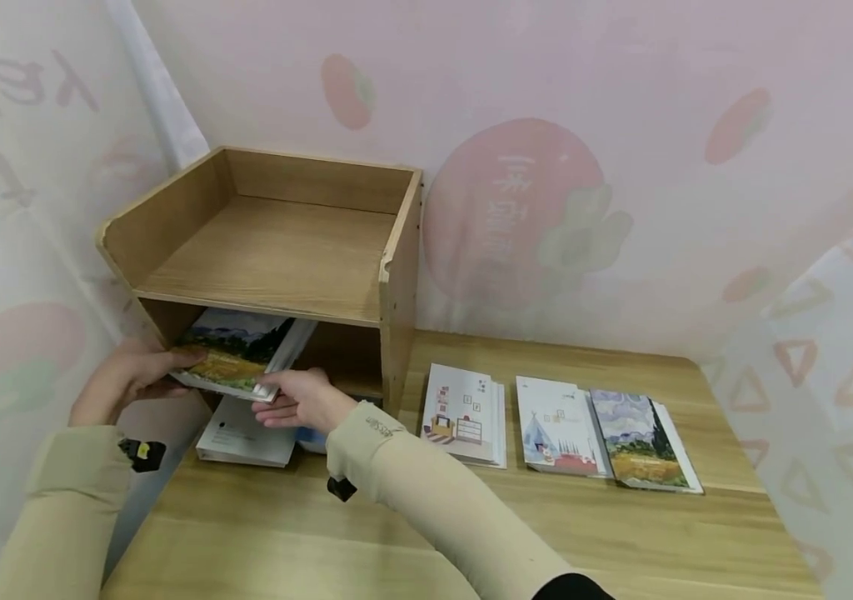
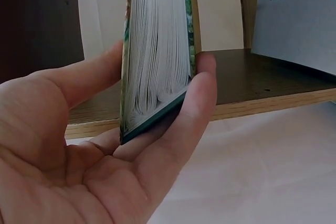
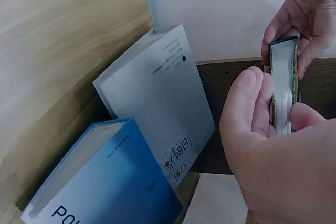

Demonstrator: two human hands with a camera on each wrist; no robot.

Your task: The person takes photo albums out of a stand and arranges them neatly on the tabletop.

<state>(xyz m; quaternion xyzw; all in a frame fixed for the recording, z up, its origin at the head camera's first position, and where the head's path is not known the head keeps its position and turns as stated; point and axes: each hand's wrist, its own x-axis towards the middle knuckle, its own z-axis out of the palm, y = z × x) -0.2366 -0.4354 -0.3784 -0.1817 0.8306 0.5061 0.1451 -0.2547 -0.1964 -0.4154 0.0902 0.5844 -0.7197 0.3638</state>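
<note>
A book with a painted landscape cover (image 1: pixel 235 337) lies partly inside the wooden shelf unit (image 1: pixel 276 250), under its upper board. My left hand (image 1: pixel 130 377) grips its left side, thumb on the cover and fingers beneath. At the front right corner, my right hand (image 1: pixel 310 400) pinches it between thumb and fingers. The left wrist view shows the white page edges of the book (image 2: pixel 157 40) between my left thumb and fingers. In the right wrist view, both hands hold the book (image 3: pixel 283 72) from opposite ends.
Below, a white book (image 1: pixel 246 433) and a blue book (image 3: pixel 123 166) stick out of the lower compartment. On the table (image 1: pixel 284 533) to the right lie a book with furniture drawings (image 1: pixel 460 408), one with a tent drawing (image 1: pixel 557 425) and another landscape book (image 1: pixel 640 437).
</note>
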